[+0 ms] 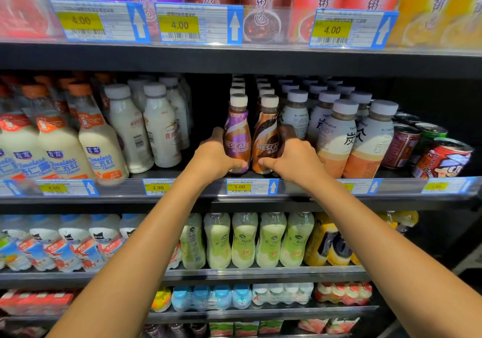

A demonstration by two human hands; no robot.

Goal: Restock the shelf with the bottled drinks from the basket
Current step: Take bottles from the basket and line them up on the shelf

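My two bare arms reach up from the bottom of the frame to the middle black metal shelf (247, 201), at the centre of the picture. My left hand (212, 155) wraps around the lower body of a small plastic coffee bottle with a purple and brown sleeve and a white cap (237, 134); my right hand (294, 157) wraps around its twin in an orange and brown sleeve (266, 135). Both bottles stand upright at the shelf's front edge, touching each other, just above a yellow price tag reading 5.00 (239, 187). They look full, so I judge them fairly weighty for their size, stiff-walled, with glossy shrink sleeves that may slide in a loose grip; the waist and lower body, where my hands are, seem the surest hold, not the narrow cap. Cream milk bottles (161, 129) sit left of centre, across a dark gap; pale grey-capped bottles (336, 139) crowd the right. My fingertips vanish behind the bottles, the rows behind fade into shadow, the basket is out of frame, and the left edge is blurred.
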